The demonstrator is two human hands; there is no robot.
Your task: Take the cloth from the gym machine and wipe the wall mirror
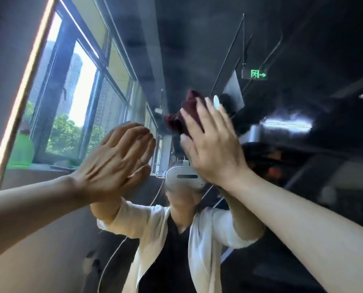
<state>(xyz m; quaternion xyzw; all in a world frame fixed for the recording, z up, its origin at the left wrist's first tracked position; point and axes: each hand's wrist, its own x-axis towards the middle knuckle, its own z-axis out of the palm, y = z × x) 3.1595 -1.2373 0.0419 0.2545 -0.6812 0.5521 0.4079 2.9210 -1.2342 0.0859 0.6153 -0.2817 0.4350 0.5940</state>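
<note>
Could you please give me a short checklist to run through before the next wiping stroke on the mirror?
1. Cloth under right hand: ok, the flat hand presses the dark red cloth on the mirror.
2. Left hand clear of cloth: ok, flat on the glass beside it.
3. Cloth spread flat: not ok, bunched.
4. Room above for a stroke: ok.
5. Glass clean: cannot tell, blurred.

Bright window [79, 98] glare left, dim blurred right.
</note>
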